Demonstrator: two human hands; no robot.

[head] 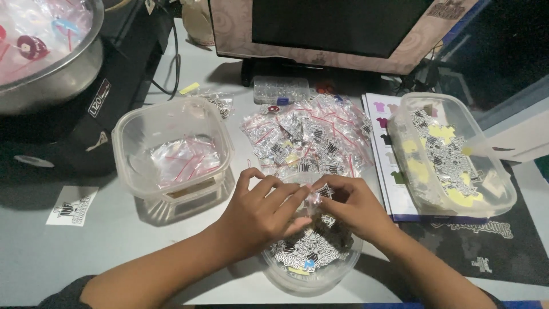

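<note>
In the head view, the left hand (260, 213) and the right hand (353, 207) meet over a round clear bowl (311, 277) of black-and-white stickers at the near edge of the tabletop (114, 240). Both pinch a small clear zip bag (313, 198) between their fingertips, fingers closed on it. Just beyond the hands lies a heap of filled zip bags with red strips (309, 137). To the left stands a square clear container (171, 146) holding empty bags; to the right, a rectangular clear container (452, 151) of stickers and yellow slips, resting on a printed sheet (384, 123). A steel bowl (48, 51) sits far left.
</note>
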